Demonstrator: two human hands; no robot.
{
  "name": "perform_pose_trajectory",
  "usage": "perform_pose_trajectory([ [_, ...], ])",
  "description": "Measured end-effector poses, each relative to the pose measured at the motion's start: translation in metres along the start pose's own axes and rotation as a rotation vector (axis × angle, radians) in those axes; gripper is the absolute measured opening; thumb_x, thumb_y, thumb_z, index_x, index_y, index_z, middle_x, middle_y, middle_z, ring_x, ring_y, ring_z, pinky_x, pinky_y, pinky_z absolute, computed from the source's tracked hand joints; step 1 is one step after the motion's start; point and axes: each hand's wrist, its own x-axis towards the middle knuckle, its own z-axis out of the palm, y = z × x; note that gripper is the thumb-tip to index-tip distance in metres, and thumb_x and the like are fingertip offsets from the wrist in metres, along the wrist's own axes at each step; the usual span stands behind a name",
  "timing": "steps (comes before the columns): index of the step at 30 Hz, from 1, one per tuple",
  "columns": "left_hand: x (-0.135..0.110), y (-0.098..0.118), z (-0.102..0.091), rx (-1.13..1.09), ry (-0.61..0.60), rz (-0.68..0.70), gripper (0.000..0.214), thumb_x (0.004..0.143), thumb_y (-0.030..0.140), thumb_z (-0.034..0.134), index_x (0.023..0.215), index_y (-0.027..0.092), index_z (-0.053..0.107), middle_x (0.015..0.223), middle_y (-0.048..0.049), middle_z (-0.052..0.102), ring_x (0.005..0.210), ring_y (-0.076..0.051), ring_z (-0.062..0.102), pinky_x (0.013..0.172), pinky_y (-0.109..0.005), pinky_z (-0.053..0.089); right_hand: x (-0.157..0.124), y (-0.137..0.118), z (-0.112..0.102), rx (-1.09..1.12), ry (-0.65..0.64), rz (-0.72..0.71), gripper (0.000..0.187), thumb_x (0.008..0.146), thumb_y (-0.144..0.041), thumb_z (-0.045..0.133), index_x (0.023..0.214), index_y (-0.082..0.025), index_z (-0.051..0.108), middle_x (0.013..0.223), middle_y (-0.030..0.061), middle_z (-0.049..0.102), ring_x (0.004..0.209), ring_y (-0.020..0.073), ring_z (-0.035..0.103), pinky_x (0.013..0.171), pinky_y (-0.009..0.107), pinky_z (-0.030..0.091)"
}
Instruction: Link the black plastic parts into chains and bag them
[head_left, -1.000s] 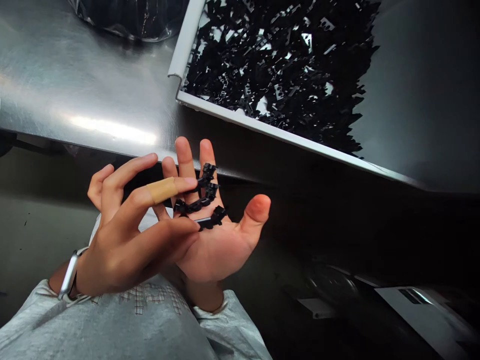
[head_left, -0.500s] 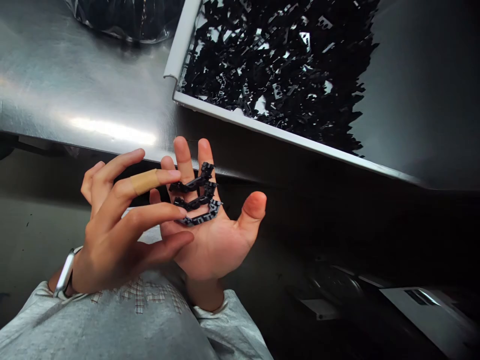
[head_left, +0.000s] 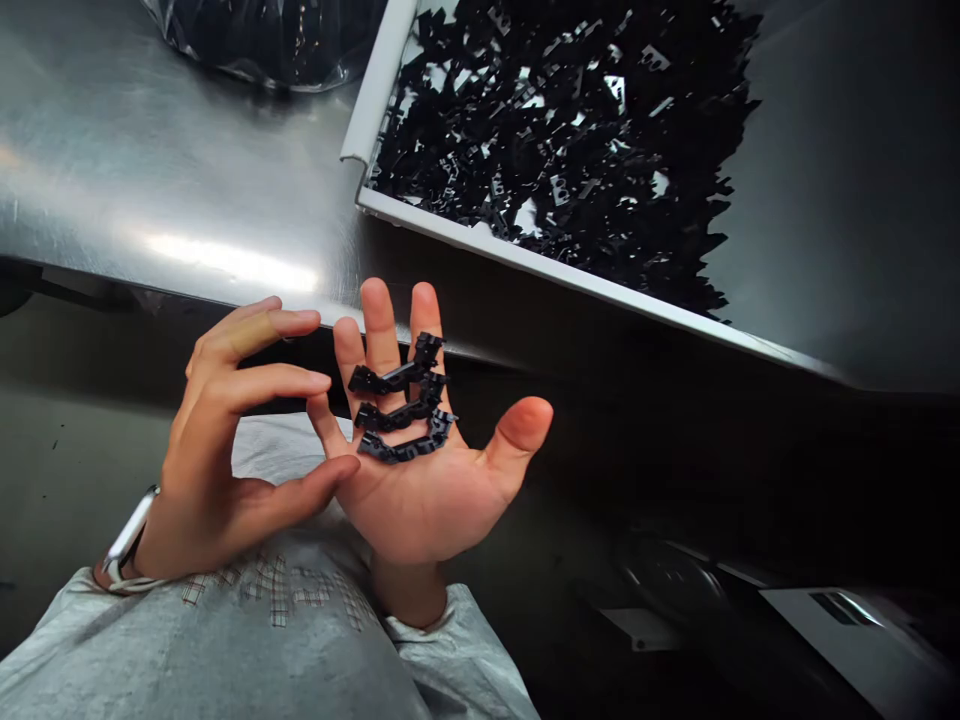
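My right hand [head_left: 427, 500] is palm up with its fingers spread, holding three small black plastic parts. The top part [head_left: 390, 378], the middle part [head_left: 405, 412] and the bottom part [head_left: 409, 446] lie one below the other across the fingers and upper palm. All are narrow and bent, with a raised end toward the thumb side. To their left is my left hand [head_left: 240, 430], its thumb and fingers apart and nothing between them. Its thumb tip is by the edge of my right palm; whether they touch I cannot tell.
A white-rimmed tray [head_left: 525, 262] at the upper right holds a heap of small black parts [head_left: 540, 130]. A clear plastic bag [head_left: 277, 45] with dark contents sits on the metal table [head_left: 97, 130]. At the lower right is a pale, blurred object [head_left: 832, 630].
My left hand has drawn back to the left, off the parts, uncovering their left ends. My right hand appears slightly farther right, with the three parts still on it.
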Motion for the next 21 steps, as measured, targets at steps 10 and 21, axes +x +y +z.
perform_pose_trajectory([
  [10, -0.006, 0.008, 0.007, -0.014, -0.034, -0.040, 0.030, 0.098, 0.026, 0.060, 0.127, 0.033, 0.059, 0.140, -0.0059, 0.062, 0.141, -0.029, 0.051, 0.120, -0.056, 0.043, -0.002, 0.003, 0.015, 0.002, 0.105, -0.053, 0.066, 0.088, -0.076, 0.036, 0.131, -0.034, 0.063, 0.141, 0.0028, 0.065, 0.142, 0.0261, 0.053, 0.111, 0.066, 0.042],
  [21, -0.016, -0.004, 0.018, -0.437, -0.013, -0.224, 0.064, 0.096, 0.028, 0.065, 0.154, 0.036, 0.040, 0.156, -0.0043, 0.052, 0.148, -0.026, 0.045, 0.125, -0.045, 0.041, -0.006, 0.002, 0.001, 0.019, 0.036, -0.038, 0.070, 0.085, -0.071, 0.046, 0.138, -0.029, 0.059, 0.164, 0.0068, 0.043, 0.156, 0.0322, 0.030, 0.117, 0.073, 0.027],
])
